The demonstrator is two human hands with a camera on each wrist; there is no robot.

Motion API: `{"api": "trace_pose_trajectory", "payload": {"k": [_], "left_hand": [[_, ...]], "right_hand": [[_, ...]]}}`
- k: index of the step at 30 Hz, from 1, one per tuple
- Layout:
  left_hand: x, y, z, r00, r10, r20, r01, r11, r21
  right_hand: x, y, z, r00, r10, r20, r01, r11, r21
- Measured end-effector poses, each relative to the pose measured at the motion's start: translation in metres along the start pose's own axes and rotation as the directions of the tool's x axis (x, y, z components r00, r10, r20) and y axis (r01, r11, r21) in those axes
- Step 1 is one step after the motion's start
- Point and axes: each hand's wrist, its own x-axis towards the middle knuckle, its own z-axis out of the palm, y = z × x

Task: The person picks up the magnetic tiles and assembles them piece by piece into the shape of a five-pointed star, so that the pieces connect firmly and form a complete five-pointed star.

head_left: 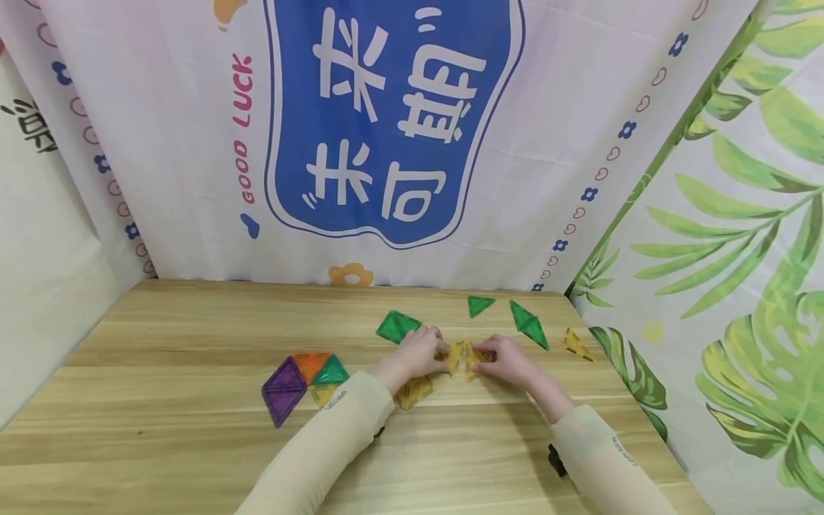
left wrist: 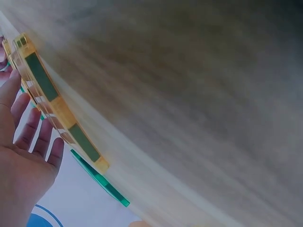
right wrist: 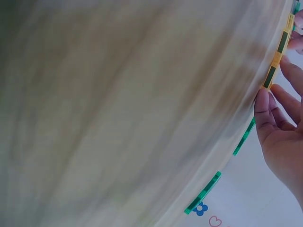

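My left hand [head_left: 418,352] holds a yellow triangular magnetic tile [head_left: 455,357] at its edge between thumb and fingers. Facing it, my right hand [head_left: 505,360] pinches another yellow triangular magnetic tile [head_left: 473,363], also seen edge-on as a yellow tile [right wrist: 277,54] in the right wrist view. A narrow gap parts the two tiles low down; their tops come close. Beside my left wrist lie yellow tiles [head_left: 415,392], partly covered by the arm. Just beyond the left hand is a pair of green tiles [head_left: 395,326], one corner hidden by the fingers.
On the wooden table [head_left: 161,443], to the left, purple tiles [head_left: 285,390] touch an orange tile [head_left: 310,365] and a teal tile [head_left: 331,371]. At the back right lie a green triangle [head_left: 480,305], two joined green triangles [head_left: 529,325] and a yellow triangle [head_left: 577,344]. A printed curtain [head_left: 193,143] hangs behind.
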Motion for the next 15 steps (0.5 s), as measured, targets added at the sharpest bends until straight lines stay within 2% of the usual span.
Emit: {"api": "trace_pose_trajectory", "payload": {"k": [10,15], "left_hand": [[0.0003,0.0036,-0.0003,1.000,-0.017,0.007,0.017,1.000,-0.007],[0.0000,0.0004,-0.0006,1.000,0.003,0.018,-0.003,1.000,0.000]], "right_hand": [[0.0024,-0.0071,0.0027,1.000,0.025,-0.011,-0.025,0.999,0.029],[0.0036,-0.0055,0.0031,1.000,0.024,0.000,-0.024,0.999,0.025]]}}
